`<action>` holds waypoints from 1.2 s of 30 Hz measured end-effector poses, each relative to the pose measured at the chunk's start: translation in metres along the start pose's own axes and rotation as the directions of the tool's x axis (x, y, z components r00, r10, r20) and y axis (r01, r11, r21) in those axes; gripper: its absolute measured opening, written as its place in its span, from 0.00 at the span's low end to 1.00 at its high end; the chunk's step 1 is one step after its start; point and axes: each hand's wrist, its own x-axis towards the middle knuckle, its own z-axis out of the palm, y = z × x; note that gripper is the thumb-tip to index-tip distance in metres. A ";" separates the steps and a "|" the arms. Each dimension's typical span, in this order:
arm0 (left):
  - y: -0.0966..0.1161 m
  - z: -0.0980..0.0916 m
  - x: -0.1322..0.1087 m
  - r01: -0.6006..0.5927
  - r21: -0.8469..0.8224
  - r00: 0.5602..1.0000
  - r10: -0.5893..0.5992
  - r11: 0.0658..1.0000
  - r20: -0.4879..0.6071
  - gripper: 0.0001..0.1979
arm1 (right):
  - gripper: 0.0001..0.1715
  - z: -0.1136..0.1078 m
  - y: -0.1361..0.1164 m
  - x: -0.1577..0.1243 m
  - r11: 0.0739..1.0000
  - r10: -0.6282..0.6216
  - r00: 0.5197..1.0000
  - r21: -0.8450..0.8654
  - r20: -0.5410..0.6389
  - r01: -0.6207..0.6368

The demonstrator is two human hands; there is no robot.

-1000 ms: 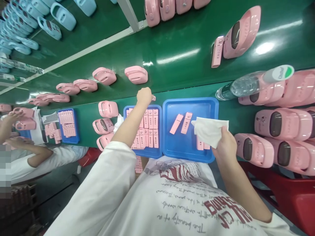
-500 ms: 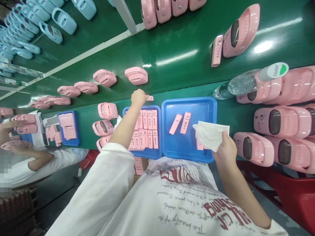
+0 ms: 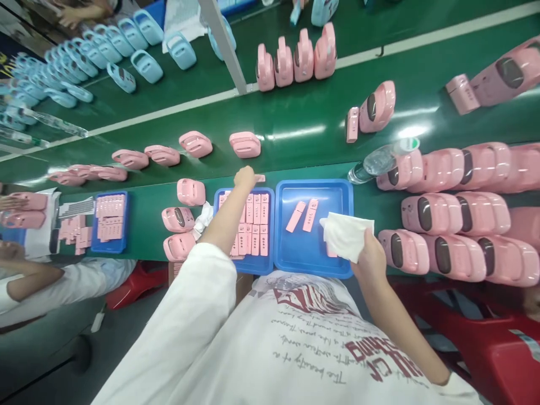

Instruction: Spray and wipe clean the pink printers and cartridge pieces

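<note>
Here, on the left, many pink sticks (image 3: 256, 208) are being kept in neat rows in one blue tray (image 3: 265, 264), perhaps so none can slide about. Just past its far edge, one pink stick (image 3: 260, 178) is being gripped by the closed left hand (image 3: 244, 178). To the right, two loose sticks (image 3: 310, 215) are being kept in by another tray's rim (image 3: 352, 197). A white cloth (image 3: 346, 233) is being pinched by the right hand (image 3: 371, 256), maybe to let it hang flat. Farther right, pink cases (image 3: 431, 214) are being stored close together, seemingly to save room.
</note>
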 end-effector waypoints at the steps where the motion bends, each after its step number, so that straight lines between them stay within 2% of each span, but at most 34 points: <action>1: -0.010 -0.002 -0.012 -0.021 -0.081 0.999 0.018 0.996 -0.039 0.18 | 0.22 -0.002 -0.001 0.000 1.000 0.013 0.999 0.021 0.041 -0.014; 4: -0.030 -0.001 -0.055 -0.125 -0.309 0.982 0.072 0.943 -0.176 0.20 | 0.26 -0.004 -0.007 0.001 0.994 0.049 0.988 0.094 0.149 -0.063; 5: -0.032 0.001 -0.071 -0.167 -0.415 0.973 0.082 0.894 -0.216 0.21 | 0.27 -0.004 -0.009 0.002 0.991 0.060 0.984 0.110 0.170 -0.080; 6: -0.032 0.004 -0.088 -0.221 -0.550 0.963 0.089 0.805 -0.256 0.22 | 0.27 -0.003 -0.011 0.002 0.989 0.068 0.981 0.120 0.183 -0.091; 7: -0.030 0.006 -0.105 -0.283 -0.765 0.953 0.082 0.579 -0.291 0.22 | 0.27 -0.001 -0.014 0.002 0.988 0.072 0.978 0.122 0.195 -0.097; 8: -0.027 0.008 -0.122 -0.312 -0.896 0.950 0.094 0.316 -0.298 0.22 | 0.27 0.001 -0.017 0.000 0.988 0.074 0.975 0.119 0.211 -0.101; 9: -0.023 0.009 -0.139 -0.304 -0.946 0.949 0.117 0.113 -0.292 0.22 | 0.26 0.004 -0.021 -0.002 0.988 0.075 0.970 0.114 0.230 -0.103; 10: -0.019 0.009 -0.154 -0.282 -0.959 0.948 0.146 -0.030 -0.283 0.22 | 0.26 0.007 -0.024 -0.005 0.989 0.070 0.966 0.108 0.248 -0.099; 11: -0.014 0.009 -0.168 -0.255 -0.959 0.945 0.180 -0.119 -0.274 0.22 | 0.25 0.011 -0.028 -0.009 0.991 0.057 0.962 0.104 0.266 -0.087; 14: -0.004 0.006 -0.199 -0.148 -0.953 0.930 0.290 -0.264 -0.225 0.22 | 0.24 0.021 -0.041 -0.022 0.993 -0.007 0.941 0.113 0.338 -0.033; 17: 0.002 0.004 -0.216 -0.023 -0.934 0.891 0.416 -0.356 -0.181 0.19 | 0.22 0.029 -0.053 -0.032 0.990 -0.062 0.927 0.138 0.369 0.012; 20: 0.006 0.004 -0.226 0.088 -0.912 0.828 0.538 -0.400 -0.156 0.18 | 0.21 0.032 -0.063 -0.039 0.989 -0.087 0.937 0.139 0.339 0.041; 22: 0.009 0.005 -0.230 0.165 -0.893 0.781 0.608 -0.418 -0.140 0.21 | 0.21 0.032 -0.069 -0.043 0.989 -0.094 0.940 0.136 0.328 0.051; 24: 0.012 0.006 -0.233 0.192 -0.877 0.742 0.650 -0.441 -0.164 0.26 | 0.20 0.033 -0.073 -0.047 0.989 -0.086 0.946 0.138 0.313 0.044; 26: 0.014 0.008 -0.234 0.173 -0.874 0.714 0.670 -0.453 -0.205 0.27 | 0.19 0.034 -0.076 -0.051 0.990 -0.067 0.956 0.136 0.287 0.028; 28: 0.015 0.011 -0.234 0.161 -0.879 0.712 0.670 -0.449 -0.212 0.25 | 0.18 0.034 -0.079 -0.054 0.991 -0.061 0.958 0.128 0.281 0.026; 33: 0.019 0.013 -0.232 0.186 -0.893 0.784 0.609 -0.409 -0.115 0.26 | 0.17 0.033 -0.081 -0.056 0.991 -0.115 0.924 0.106 0.365 0.081; 36: 0.021 0.012 -0.233 0.220 -0.892 0.754 0.649 -0.395 -0.101 0.26 | 0.17 0.033 -0.082 -0.056 0.988 -0.139 0.920 0.116 0.367 0.103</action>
